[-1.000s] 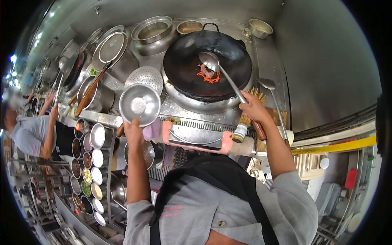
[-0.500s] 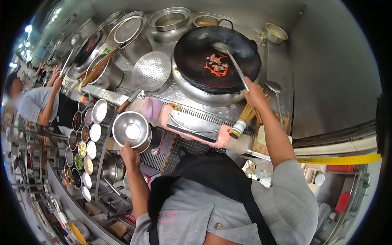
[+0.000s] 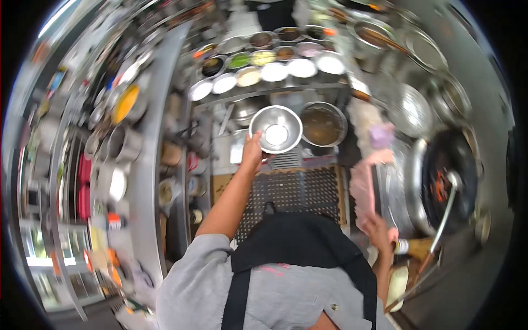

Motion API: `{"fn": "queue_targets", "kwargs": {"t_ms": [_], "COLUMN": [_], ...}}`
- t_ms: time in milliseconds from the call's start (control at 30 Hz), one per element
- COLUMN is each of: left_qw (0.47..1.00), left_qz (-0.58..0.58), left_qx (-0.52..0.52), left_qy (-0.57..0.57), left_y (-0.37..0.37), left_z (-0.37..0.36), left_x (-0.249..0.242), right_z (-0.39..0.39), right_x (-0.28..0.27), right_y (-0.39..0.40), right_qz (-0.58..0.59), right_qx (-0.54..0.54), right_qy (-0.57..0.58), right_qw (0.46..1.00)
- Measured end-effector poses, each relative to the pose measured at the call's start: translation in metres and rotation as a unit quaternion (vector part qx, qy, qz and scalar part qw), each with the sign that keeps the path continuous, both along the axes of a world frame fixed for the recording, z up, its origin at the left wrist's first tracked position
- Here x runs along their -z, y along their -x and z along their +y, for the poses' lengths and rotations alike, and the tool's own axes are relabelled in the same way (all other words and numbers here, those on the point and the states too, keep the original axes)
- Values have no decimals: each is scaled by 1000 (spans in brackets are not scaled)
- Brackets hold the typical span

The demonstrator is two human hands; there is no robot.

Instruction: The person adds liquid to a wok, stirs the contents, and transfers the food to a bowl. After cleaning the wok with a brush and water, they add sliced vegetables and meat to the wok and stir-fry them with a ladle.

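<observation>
My left hand [image 3: 253,152] grips the rim of a shiny metal bowl [image 3: 280,118], which shows bare metal inside. Behind the bowl is a large round pot [image 3: 323,125] with brownish contents. My right hand [image 3: 378,234] is off the ladle, its fingers loosely extended beside the pink cloth [image 3: 363,187] on the stove's front edge. The ladle [image 3: 444,220] leans in the black wok [image 3: 462,165], its handle sticking out over the near rim. Orange-red strips of food [image 3: 440,186] lie in the wok by the ladle's head.
Rows of ingredient containers [image 3: 263,57] stand on a rack at the back. A perforated strainer [image 3: 411,110] sits left of the wok. A bamboo brush [image 3: 418,247] lies near my right hand. A long steel counter [image 3: 148,165] runs along the left, and a perforated mat [image 3: 297,190] covers the floor.
My view has swung left, away from the wok. My right hand has let go of the ladle, which stays in the wok. My left hand still holds the bowl.
</observation>
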State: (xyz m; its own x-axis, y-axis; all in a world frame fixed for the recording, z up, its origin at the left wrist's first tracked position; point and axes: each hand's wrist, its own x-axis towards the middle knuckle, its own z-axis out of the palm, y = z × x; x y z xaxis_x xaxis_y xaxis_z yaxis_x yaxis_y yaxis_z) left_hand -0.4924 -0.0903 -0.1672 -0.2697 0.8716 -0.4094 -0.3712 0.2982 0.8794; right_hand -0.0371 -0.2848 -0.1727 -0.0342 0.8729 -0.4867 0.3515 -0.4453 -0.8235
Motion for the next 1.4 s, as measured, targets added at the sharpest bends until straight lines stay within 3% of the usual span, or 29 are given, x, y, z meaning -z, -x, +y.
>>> {"fn": "queue_targets", "kwargs": {"t_ms": [100, 167, 300, 333, 400, 467, 533, 567, 600, 633, 700, 767, 800, 833, 867, 900, 933, 967, 1000, 1067, 1100, 1133, 1167, 1200, 1267, 1333, 1400], "left_qw": [989, 974, 919, 911, 825, 797, 735, 714, 686, 655, 656, 664, 711, 760, 808, 864, 913, 950, 974, 996, 992, 978, 939, 878, 738, 705, 664], "left_qz": [59, 83, 102, 87, 75, 50, 74, 79, 41, 2, 36, 41, 78, 117, 157, 149, 140, 126, 99, 44, 97, 151, 219, 282, 423, 367, 325], "left_qx": [-135, -208, -381, -403, -560, -600, -670, -687, -721, -754, -754, -745, -698, -639, -567, -480, -384, -285, -202, -58, 35, 118, 253, 379, 521, 575, 653], "left_qy": [10, 13, 16, -3, 13, -54, -77, -114, -86, -60, 16, -48, -35, -20, -7, 3, 13, 25, 38, 59, 75, 86, 82, 75, -71, -192, -164], "left_y": [83, 144, 255, 285, 332, 367, 389, 426, 432, 438, 431, 413, 406, 398, 388, 372, 354, 328, 291, 213, 182, 155, 120, 82, 24, -41, -85], "left_z": [-40, -74, -148, -172, -215, -269, -319, -355, -370, -385, -384, -351, -333, -312, -286, -258, -230, -201, -171, -127, -110, -98, -88, -78, -65, -72, -75], "left_x": [-4, -5, -3, 3, 9, 18, 19, 51, 43, 36, 24, 21, 37, 57, 71, 80, 90, 103, 116, 132, 155, 181, 186, 190, 243, 238, 233], "right_z": [-25, -43, -72, -81, -89, -94, -95, -95, -96, -82, -69, -70, -77, -72, -90, -69, -53, -29, -12, 5, 1, -5, -10, -18, -30, -37, -41], "right_x": [105, 168, 230, 240, 248, 259, 277, 287, 297, 266, 253, 241, 234, 256, 267, 248, 187, 99, 41, -40, -62, -72, -106, -110, -107, -62, -50], "right_y": [36, 24, -27, -42, -55, -65, -74, -77, -74, -57, -34, -28, -30, -38, -31, -20, 11, 43, 41, 13, -22, -60, -73, -101, -136, -193, -222], "right_qz": [-30, -158, -393, -433, -492, -533, -561, -571, -578, -576, -548, -520, -505, -509, -445, -434, -408, -339, -391, -474, -498, -566, -587, -609, -608, -560, -518], "right_qx": [-61, -83, -112, -119, -136, -142, -133, -124, -111, -132, -93, -57, -36, -204, -45, -86, -26, 52, 48, 208, 238, 257, 272, 276, 279, 281, 277], "right_qy": [85, 52, 20, 22, 29, 27, 10, 4, -6, 97, 127, 159, 181, 204, 8, -36, -181, -193, -155, -236, -199, -268, -184, -110, -10, -65, -110], "right_qw": [994, 983, 912, 893, 859, 834, 817, 812, 808, 801, 822, 838, 843, 811, 894, 896, 894, 919, 906, 822, 810, 736, 740, 735, 744, 776, 802]}}
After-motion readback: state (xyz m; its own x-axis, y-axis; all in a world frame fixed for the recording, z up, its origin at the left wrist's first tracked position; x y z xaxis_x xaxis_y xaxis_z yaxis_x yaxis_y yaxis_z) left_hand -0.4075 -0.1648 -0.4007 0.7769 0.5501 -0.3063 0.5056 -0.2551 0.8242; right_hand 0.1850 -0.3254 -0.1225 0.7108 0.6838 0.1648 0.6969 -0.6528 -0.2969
